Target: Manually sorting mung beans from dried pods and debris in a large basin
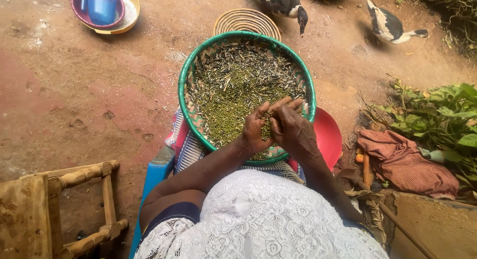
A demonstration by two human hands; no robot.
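1. Green seeds and dark pods are heaped in one green-rimmed woven basket resting on the lap.
2. A small clump of seeds is pinched between the left hand and right hand, both half-closed, touching, above the near rim.
3. Two black-and-white birds are seen beyond; one wooden chair stands left.

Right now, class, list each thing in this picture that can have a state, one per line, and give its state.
Woven basket: upright, holding green seeds and dry pods.
Left hand: cupped, holding seeds.
Right hand: pressed against the left, fingers curled.
Blue cup: standing inside the bowl.
Bowl: upright on the ground.
Checked cloth: crumpled.
Ducks: standing.
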